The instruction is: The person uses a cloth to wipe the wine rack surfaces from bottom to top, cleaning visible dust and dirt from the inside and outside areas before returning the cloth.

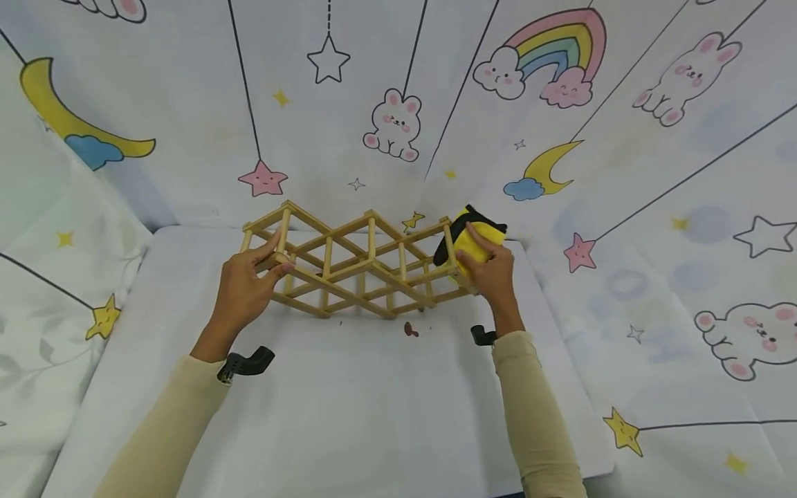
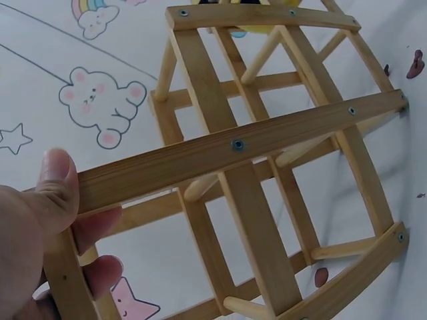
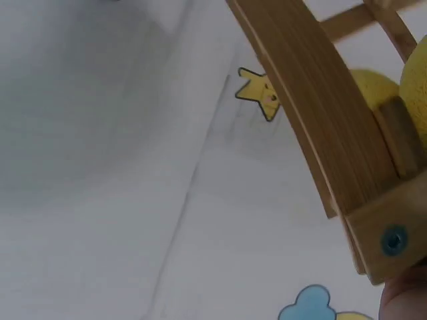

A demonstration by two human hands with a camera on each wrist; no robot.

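A folding wooden lattice rack (image 1: 373, 265), pulled out into diamond-shaped cells, stands on the white table. My left hand (image 1: 243, 287) grips its left end. In the left wrist view the thumb lies on the end of a slat (image 2: 287, 131), with fingers curled behind. At the rack's right end my right hand (image 1: 496, 273) holds a yellow and black cloth (image 1: 482, 238) against the wood. The right wrist view shows the yellow fabric (image 3: 417, 87) behind a slat (image 3: 320, 100); most of that hand is out of sight there.
Small reddish-brown pieces (image 1: 409, 330) lie on the white table (image 1: 373, 415) just in front of the rack. Behind the table hangs a white printed backdrop (image 1: 187, 104) with bunnies, stars and moons. Each wrist carries a black camera mount (image 1: 249, 361).
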